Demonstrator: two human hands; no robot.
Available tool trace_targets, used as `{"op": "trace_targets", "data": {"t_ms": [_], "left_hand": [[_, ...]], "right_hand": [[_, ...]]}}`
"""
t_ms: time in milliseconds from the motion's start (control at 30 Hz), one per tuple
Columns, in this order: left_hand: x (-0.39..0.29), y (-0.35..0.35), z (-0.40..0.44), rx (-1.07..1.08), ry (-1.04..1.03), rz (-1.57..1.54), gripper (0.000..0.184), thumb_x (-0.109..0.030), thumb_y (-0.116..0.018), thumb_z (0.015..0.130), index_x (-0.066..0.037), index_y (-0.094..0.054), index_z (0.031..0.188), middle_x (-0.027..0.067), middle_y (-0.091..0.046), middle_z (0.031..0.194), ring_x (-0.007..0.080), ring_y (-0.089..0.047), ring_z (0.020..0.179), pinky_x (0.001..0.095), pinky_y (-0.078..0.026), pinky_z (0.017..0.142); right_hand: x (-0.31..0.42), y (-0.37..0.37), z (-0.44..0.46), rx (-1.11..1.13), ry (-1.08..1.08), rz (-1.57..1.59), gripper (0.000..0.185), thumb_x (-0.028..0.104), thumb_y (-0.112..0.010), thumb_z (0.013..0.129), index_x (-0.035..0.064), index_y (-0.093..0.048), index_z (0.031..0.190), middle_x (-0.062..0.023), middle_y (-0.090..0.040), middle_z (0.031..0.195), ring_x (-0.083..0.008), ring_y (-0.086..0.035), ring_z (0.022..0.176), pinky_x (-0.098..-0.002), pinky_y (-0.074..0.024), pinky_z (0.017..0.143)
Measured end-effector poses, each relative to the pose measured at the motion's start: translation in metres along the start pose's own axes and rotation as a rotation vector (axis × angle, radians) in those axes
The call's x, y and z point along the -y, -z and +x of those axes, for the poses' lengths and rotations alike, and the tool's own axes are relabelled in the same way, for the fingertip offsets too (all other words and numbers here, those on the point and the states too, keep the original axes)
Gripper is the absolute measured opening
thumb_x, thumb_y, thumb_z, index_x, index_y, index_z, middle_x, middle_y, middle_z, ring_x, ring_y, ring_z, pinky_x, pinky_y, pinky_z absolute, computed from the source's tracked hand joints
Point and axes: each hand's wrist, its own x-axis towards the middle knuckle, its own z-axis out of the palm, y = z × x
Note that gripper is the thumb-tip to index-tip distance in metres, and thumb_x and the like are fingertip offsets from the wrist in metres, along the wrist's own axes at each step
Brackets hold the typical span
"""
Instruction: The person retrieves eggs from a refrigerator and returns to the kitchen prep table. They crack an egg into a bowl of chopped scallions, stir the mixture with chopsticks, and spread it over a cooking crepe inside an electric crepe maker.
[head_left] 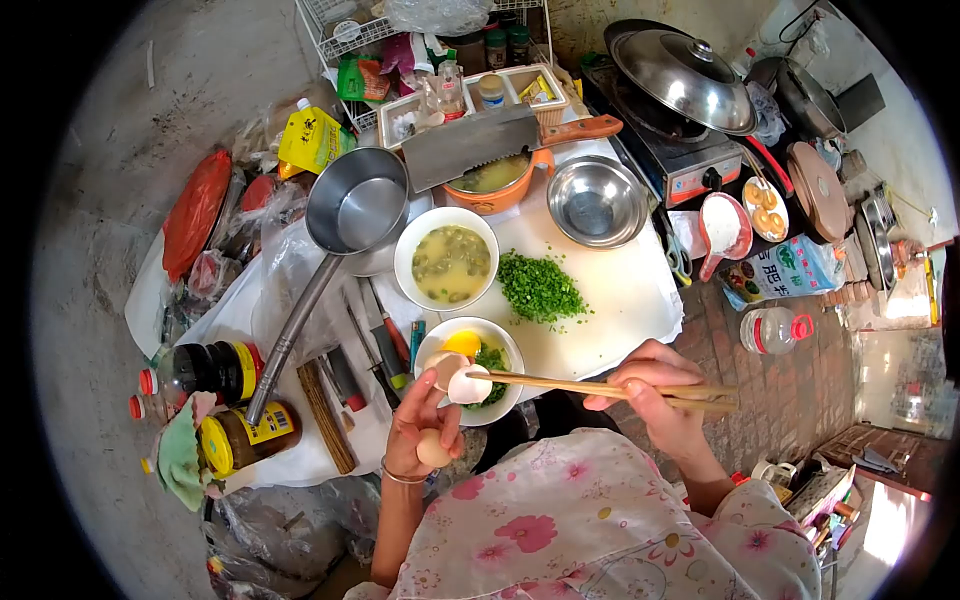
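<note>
My left hand (408, 440) is closed around a cracked eggshell (468, 386) in two pieces, tilted over a white bowl (513, 394). Tucked lower in the same palm is a whole egg (433, 448). In that bowl lie an egg yolk (461, 343) and chopped greens (491, 357). Wooden chopsticks (560, 382) are gripped in my right hand (652, 397), their tips at the open shell. Just beyond, a second white bowl (404, 248) contains yellowish liquid with green bits. A pile of chopped green onion (540, 287) sits on the cutting board (632, 295).
A long-handled saucepan (356, 205) stands at left. Behind the bowls, a cleaver (470, 147) rests across an orange pot (492, 204). A steel bowl (597, 201) is at the board's far right. Jars (270, 425) and knives (372, 345) lie left; a lidded wok (690, 85) stands back right.
</note>
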Motion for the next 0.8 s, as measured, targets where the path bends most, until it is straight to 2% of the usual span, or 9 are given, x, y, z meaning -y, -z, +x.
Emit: {"op": "trace_targets", "data": {"t_ms": [167,233,267,333,400,467,600,700,800], "left_hand": [[-0.002,0.002,-0.004,0.038,0.065,0.12,0.07,-0.054,-0.049,0.078,-0.023,-0.024,0.136,0.0163,-0.021,0.139,0.0079,-0.037,0.059,0.0203,-0.04,0.047],[0.001,0.005,-0.003,0.085,0.047,0.009,0.071,-0.056,-0.049,0.077,-0.022,-0.026,0.135,0.0157,-0.022,0.139,0.0082,-0.036,0.058,0.0201,-0.038,0.046],[0.002,0.004,-0.002,0.086,0.049,0.007,0.071,-0.056,-0.049,0.077,-0.022,-0.026,0.135,0.0157,-0.022,0.139,0.0082,-0.036,0.058,0.0201,-0.038,0.046],[0.004,0.003,0.0,0.152,0.052,-0.183,0.071,-0.05,-0.052,0.079,-0.012,-0.028,0.134,0.0181,-0.025,0.137,0.0104,-0.041,0.06,0.023,-0.045,0.049],[0.007,0.007,-0.001,0.202,0.064,-0.169,0.072,-0.051,-0.052,0.079,-0.012,-0.029,0.134,0.0184,-0.025,0.137,0.0106,-0.041,0.06,0.0231,-0.045,0.048],[0.008,0.008,0.001,0.247,0.089,-0.152,0.072,-0.052,-0.052,0.078,-0.012,-0.029,0.134,0.0186,-0.026,0.136,0.0111,-0.042,0.06,0.024,-0.046,0.047],[0.004,-0.001,0.008,0.266,0.164,-0.135,0.074,-0.052,-0.052,0.078,-0.012,-0.027,0.135,0.0198,-0.028,0.135,0.0119,-0.043,0.061,0.0253,-0.047,0.047],[0.001,-0.01,0.015,0.248,0.217,-0.025,0.076,-0.059,-0.048,0.076,-0.02,-0.024,0.136,0.0282,-0.023,0.134,0.0078,-0.039,0.055,0.0206,-0.041,0.043],[-0.001,-0.014,0.015,0.224,0.269,-0.05,0.079,-0.06,-0.047,0.076,-0.022,-0.016,0.138,0.0294,-0.022,0.134,0.008,-0.04,0.054,0.0218,-0.043,0.043]], "right_hand": [[0.006,-0.011,-0.003,0.14,0.173,-0.336,0.018,-0.002,-0.064,0.071,0.0036,-0.065,0.088,-0.0071,-0.055,0.082,-0.0131,-0.055,0.072,-0.0225,-0.0456,0.06],[0.007,-0.015,-0.008,0.12,0.244,-0.317,0.018,-0.002,-0.064,0.071,0.0039,-0.064,0.088,-0.0066,-0.055,0.086,-0.0128,-0.055,0.073,-0.022,-0.0447,0.06],[0.01,-0.016,-0.01,0.126,0.219,-0.288,0.02,-0.002,-0.064,0.071,0.0031,-0.064,0.09,-0.0077,-0.054,0.089,-0.0135,-0.055,0.076,-0.0219,-0.0451,0.062],[0.009,-0.015,-0.011,0.113,0.155,-0.319,0.017,-0.002,-0.062,0.073,0.0009,-0.063,0.09,-0.0082,-0.054,0.089,-0.0144,-0.056,0.077,-0.0226,-0.0462,0.064],[0.002,-0.013,-0.011,0.094,0.09,-0.35,0.016,-0.001,-0.061,0.074,-0.0012,-0.063,0.09,-0.0087,-0.055,0.089,-0.0152,-0.056,0.077,-0.0232,-0.0473,0.066],[-0.011,-0.009,-0.011,0.031,-0.1,0.126,0.013,0.002,-0.055,0.079,-0.002,-0.063,0.089,-0.0086,-0.056,0.089,-0.0157,-0.058,0.076,-0.0243,-0.0487,0.066],[-0.011,-0.001,-0.015,-0.018,-0.073,0.026,0.015,0.005,-0.051,0.083,-0.0039,-0.062,0.087,-0.0094,-0.057,0.088,-0.0161,-0.06,0.072,-0.0249,-0.05,0.065],[-0.014,0.0,-0.02,-0.058,-0.034,0.034,0.018,0.007,-0.049,0.085,-0.0063,-0.061,0.086,-0.0128,-0.057,0.085,-0.0183,-0.061,0.071,-0.026,-0.0518,0.065],[-0.016,-0.002,-0.025,-0.174,-0.176,0.183,0.022,0.009,-0.048,0.085,-0.0104,-0.058,0.085,-0.0154,-0.057,0.083,-0.0227,-0.063,0.07,-0.0279,-0.0535,0.065]]}}
